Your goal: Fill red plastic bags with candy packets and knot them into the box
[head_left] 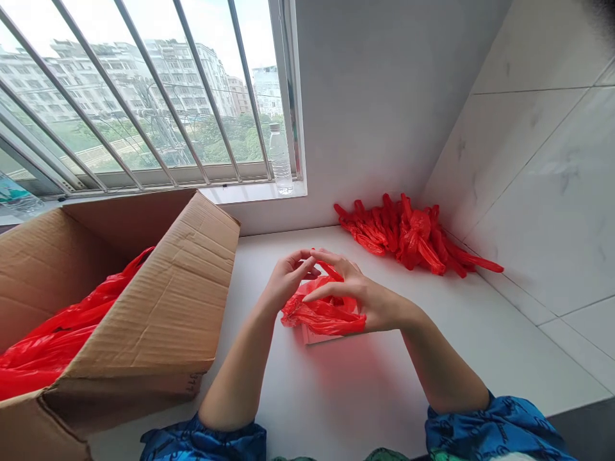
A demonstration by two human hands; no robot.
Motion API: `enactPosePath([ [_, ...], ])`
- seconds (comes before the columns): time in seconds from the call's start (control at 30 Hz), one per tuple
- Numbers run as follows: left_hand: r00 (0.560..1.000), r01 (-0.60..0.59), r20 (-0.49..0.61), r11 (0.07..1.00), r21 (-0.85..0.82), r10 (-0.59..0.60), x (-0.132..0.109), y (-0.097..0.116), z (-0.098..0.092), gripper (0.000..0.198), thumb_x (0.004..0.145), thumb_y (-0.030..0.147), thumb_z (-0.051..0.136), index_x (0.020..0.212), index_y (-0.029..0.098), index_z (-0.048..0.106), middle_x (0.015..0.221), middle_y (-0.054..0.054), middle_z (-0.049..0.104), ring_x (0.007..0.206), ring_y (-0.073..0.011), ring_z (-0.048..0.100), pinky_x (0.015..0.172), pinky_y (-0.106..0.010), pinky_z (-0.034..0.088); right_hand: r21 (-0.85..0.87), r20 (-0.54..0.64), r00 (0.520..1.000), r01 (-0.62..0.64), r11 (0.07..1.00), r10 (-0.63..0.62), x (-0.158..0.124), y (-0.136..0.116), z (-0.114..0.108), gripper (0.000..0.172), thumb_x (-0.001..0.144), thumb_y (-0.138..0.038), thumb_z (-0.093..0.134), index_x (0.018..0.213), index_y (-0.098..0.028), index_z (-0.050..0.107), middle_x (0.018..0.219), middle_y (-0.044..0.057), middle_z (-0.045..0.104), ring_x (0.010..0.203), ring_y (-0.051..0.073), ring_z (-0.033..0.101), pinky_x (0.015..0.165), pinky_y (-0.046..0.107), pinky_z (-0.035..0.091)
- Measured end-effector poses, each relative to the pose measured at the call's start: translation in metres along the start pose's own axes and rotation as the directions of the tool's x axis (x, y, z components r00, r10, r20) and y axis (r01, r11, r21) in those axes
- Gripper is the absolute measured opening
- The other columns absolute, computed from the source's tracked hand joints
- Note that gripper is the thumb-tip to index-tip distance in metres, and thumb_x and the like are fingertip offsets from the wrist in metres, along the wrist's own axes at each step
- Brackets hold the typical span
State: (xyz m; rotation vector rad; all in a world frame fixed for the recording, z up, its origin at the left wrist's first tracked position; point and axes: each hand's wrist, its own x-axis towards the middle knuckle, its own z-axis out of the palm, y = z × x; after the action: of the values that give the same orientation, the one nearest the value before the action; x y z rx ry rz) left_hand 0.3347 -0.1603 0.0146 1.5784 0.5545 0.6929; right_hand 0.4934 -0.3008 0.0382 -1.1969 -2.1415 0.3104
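A crumpled red plastic bag (321,318) lies in front of me on the white tabletop, between my two hands. My left hand (291,276) is at its far left side, fingers curled on a strip of the bag near the other hand's fingertips. On the right, my right hand (358,291) reaches over the bag, its thumb and forefinger apart, with red plastic bunched under its palm and lower fingers. A strip of the bag rises between the hands. Under the bag shows the edge of a flat, pinkish thing (312,337); the rest of it is covered.
At left stands an open cardboard box (177,294) with red plastic (91,307) inside. A pile of knotted red plastic bags (408,234) lies by the back wall. A clear bottle (281,160) stands on the sill of the barred window. A tiled wall (552,192) bounds the right.
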Motion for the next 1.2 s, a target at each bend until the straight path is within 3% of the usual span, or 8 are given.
enactPosePath([
  [0.1,1.0,-0.029,-0.009,1.0,0.012,0.029,0.001,-0.001,0.001,0.04,0.085,0.051,0.068,0.106,0.017,0.071,0.092,-0.007,0.069,0.081,-0.0175,0.065,0.082,-0.034,0.058,-0.036,0.046,0.999,-0.007,0.999,0.009,-0.003,-0.002,-0.001,0.042,0.081,-0.043,0.079,0.122,-0.042,0.069,0.162,0.0,0.025,0.151,0.034,0.018,0.119,0.064,0.022],
  [0.2,0.999,-0.039,-0.018,0.999,0.012,0.039,0.0,0.0,0.003,0.039,0.086,0.05,0.068,0.106,0.017,0.071,0.09,-0.006,0.07,0.082,-0.018,0.066,0.082,-0.033,0.057,-0.006,-0.116,0.992,-0.048,0.999,0.047,0.001,0.004,0.006,0.017,0.094,-0.039,0.065,0.107,-0.038,0.075,0.157,-0.001,0.036,0.148,0.031,0.028,0.119,0.061,0.023],
  [0.3,0.993,-0.093,-0.075,0.996,-0.014,0.092,-0.001,0.002,0.006,0.033,0.085,0.047,0.07,0.1,0.017,0.07,0.094,-0.006,0.071,0.082,-0.0165,0.067,0.081,-0.031,0.056,0.111,-0.373,0.91,-0.151,0.982,0.182,0.01,0.018,0.014,0.027,0.102,-0.04,0.05,0.102,-0.032,0.076,0.143,0.005,0.051,0.136,0.026,0.045,0.111,0.05,0.039],
  [0.4,0.978,-0.181,-0.114,0.983,-0.019,0.177,-0.004,0.006,0.008,0.029,0.085,0.042,0.072,0.098,0.018,0.066,0.097,-0.005,0.068,0.078,-0.0138,0.065,0.077,-0.029,0.056,0.198,-0.477,0.823,-0.24,0.95,0.308,0.017,0.032,0.022,0.034,0.105,-0.042,0.04,0.112,-0.028,0.07,0.128,0.008,0.062,0.121,0.024,0.056,0.102,0.044,0.045],
  [0.67,0.911,-0.413,0.153,0.856,0.312,0.384,-0.017,0.013,0.018,0.046,0.078,0.032,0.081,0.117,0.025,0.058,0.114,-0.007,0.065,0.105,-0.021,0.062,0.096,-0.037,0.049,0.46,-0.359,0.783,-0.325,0.826,0.508,0.023,0.044,0.034,0.04,0.102,-0.053,0.036,0.088,-0.023,0.059,0.079,0.0,0.061,0.075,0.018,0.057,0.069,0.03,0.044],
  [0.93,0.92,-0.349,-0.018,0.84,0.416,0.391,-0.004,-0.012,0.025,0.032,0.085,0.026,0.072,0.108,0.025,0.049,0.109,-0.002,0.061,0.097,-0.0164,0.061,0.087,-0.033,0.051,0.865,-0.077,0.87,-0.184,0.467,0.486,0.023,0.051,0.024,0.035,0.092,-0.053,0.059,0.08,-0.021,0.051,0.078,-0.003,0.052,0.068,0.012,0.049,0.065,0.025,0.043],
  [1.07,0.958,-0.24,-0.088,0.933,0.268,0.272,-0.004,-0.012,0.024,0.056,0.081,0.034,0.076,0.122,0.028,0.037,0.118,-0.005,0.056,0.097,-0.0174,0.065,0.079,-0.031,0.056,0.889,-0.02,0.882,-0.2,0.413,0.471,0.018,0.056,0.02,0.033,0.09,-0.05,0.065,0.082,-0.02,0.053,0.076,-0.003,0.054,0.067,0.011,0.052,0.064,0.024,0.043],
  [1.2,0.993,-0.026,0.119,0.997,0.071,0.017,-0.005,-0.007,0.014,0.071,0.087,0.038,0.07,0.141,0.029,0.024,0.099,-0.004,0.065,0.089,-0.0192,0.069,0.082,-0.036,0.055,0.907,-0.012,0.871,-0.198,0.373,0.492,0.016,0.062,0.02,0.033,0.091,-0.051,0.065,0.082,-0.021,0.055,0.07,-0.004,0.056,0.063,0.012,0.053,0.061,0.023,0.041],
])
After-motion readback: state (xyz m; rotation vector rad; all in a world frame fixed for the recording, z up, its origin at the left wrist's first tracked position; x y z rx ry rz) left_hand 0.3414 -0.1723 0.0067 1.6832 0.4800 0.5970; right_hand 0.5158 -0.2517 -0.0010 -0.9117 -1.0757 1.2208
